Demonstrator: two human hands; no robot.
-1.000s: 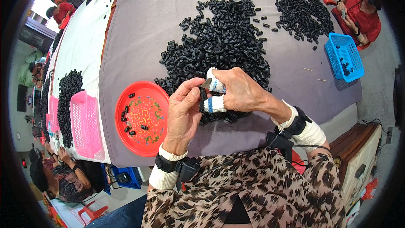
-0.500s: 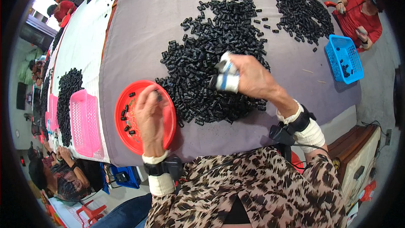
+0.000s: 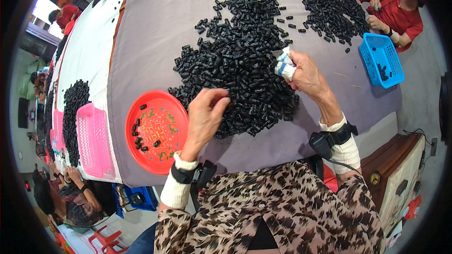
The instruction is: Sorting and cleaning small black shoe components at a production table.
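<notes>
A large heap of small black ribbed cylindrical parts [image 3: 235, 70] spreads over the grey cloth in front of me. Over its near left side is my left hand [image 3: 205, 115], thumb and forefinger brought together at the edge of the parts; whatever is between them is hidden. My right hand [image 3: 306, 75] is closed above the heap's right side, its fingers wrapped in white cloth with blue stripes. Something small and dark shows at those fingertips, too unclear to name. Left of my left hand sits a round red plate [image 3: 176, 108] with a printed pattern and several black parts.
A blue basket [image 3: 391, 82] with a few parts stands at the right edge, near a person in red [image 3: 400, 19]. Pink baskets [image 3: 92, 136] and another heap of black parts [image 3: 75, 113] lie on the white cloth at left. More people sit along the left side.
My left hand has moved right, from over the red plate to the heap; the black part at its fingers no longer shows. My right hand has shifted right, away from the heap's middle.
</notes>
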